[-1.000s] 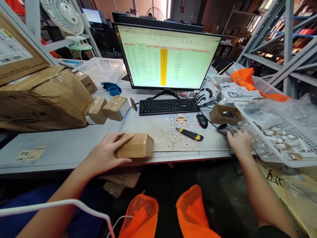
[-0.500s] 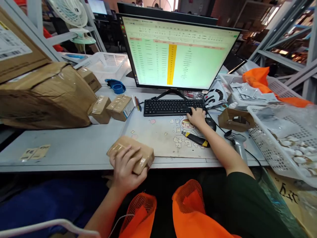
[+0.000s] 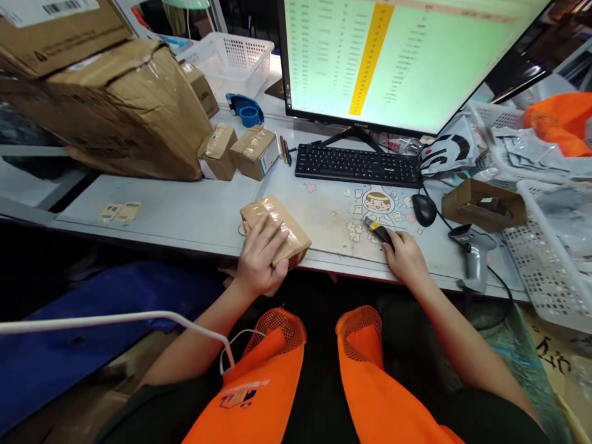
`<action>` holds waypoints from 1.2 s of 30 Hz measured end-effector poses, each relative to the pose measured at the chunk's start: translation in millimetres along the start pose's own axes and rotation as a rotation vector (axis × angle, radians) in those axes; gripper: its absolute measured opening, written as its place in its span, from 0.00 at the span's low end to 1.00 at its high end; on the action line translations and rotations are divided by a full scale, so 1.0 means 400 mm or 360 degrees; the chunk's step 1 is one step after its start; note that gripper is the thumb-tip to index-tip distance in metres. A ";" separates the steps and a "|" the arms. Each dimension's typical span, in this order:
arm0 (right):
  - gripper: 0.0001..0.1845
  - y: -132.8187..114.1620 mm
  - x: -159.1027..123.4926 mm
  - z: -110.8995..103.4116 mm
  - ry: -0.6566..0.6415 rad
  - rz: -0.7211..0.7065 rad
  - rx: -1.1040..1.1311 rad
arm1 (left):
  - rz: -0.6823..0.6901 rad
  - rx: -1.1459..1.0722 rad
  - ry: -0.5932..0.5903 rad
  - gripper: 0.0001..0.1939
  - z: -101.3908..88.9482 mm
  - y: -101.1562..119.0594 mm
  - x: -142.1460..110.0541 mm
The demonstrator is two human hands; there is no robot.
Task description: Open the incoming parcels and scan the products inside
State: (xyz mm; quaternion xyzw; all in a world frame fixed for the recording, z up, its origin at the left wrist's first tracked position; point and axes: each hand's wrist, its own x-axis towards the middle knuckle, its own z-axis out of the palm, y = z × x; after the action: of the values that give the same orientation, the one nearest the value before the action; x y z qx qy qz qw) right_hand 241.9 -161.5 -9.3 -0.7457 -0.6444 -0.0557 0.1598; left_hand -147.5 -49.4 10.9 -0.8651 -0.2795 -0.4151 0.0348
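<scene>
My left hand (image 3: 263, 254) grips a small taped cardboard box (image 3: 277, 223) at the front edge of the desk, fingers over its top and thumb at its near side. My right hand (image 3: 407, 258) is closed around the handle of a black and yellow utility knife (image 3: 378, 229), which lies low over the printed desk mat (image 3: 324, 216). The knife's tip points up and left, away from me. Beyond the knife are a black keyboard (image 3: 358, 164) and a mouse (image 3: 424, 209), neither touched by a hand.
Two small boxes (image 3: 255, 152) and a large wrapped carton (image 3: 139, 111) stand at the left. A monitor (image 3: 398, 68) rises behind the keyboard. On the right are an open box (image 3: 481, 203), a barcode scanner (image 3: 475, 256) and a white basket (image 3: 541, 259). A white cable (image 3: 139, 317) crosses my left arm.
My right hand has left the keyboard and taken hold of the utility knife on the mat. My left hand stays on the box. The view has tilted downward.
</scene>
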 end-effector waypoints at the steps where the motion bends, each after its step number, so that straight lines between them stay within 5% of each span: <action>1: 0.28 -0.023 -0.021 -0.008 0.0077 -0.0107 0.0125 | -0.0018 -0.0002 -0.0050 0.34 0.000 0.004 0.006; 6: 0.24 -0.209 -0.106 -0.074 0.0184 -0.0740 0.0601 | -0.0100 -0.0087 -0.0239 0.41 -0.018 0.009 0.020; 11: 0.22 -0.333 -0.104 -0.077 0.0271 -0.0894 0.0592 | -0.0099 -0.0037 -0.0384 0.47 -0.018 0.012 0.041; 17: 0.21 -0.338 -0.066 -0.054 0.0308 -0.0736 0.0551 | -0.0086 -0.0013 -0.0386 0.42 -0.018 0.016 0.053; 25: 0.21 -0.340 -0.071 -0.043 0.0306 -0.0772 0.0575 | -0.0034 0.0012 -0.0379 0.51 -0.012 0.006 0.051; 36: 0.21 -0.354 -0.068 -0.032 0.0372 -0.0610 0.0485 | 0.0020 -0.0001 -0.0402 0.39 -0.017 0.012 0.057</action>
State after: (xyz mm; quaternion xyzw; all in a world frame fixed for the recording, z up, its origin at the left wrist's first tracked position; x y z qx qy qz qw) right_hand 100.4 -174.2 18.6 -0.5658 -0.7520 -0.0730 0.3302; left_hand -138.4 -45.2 32.9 -0.9122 -0.2762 -0.3026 0.0017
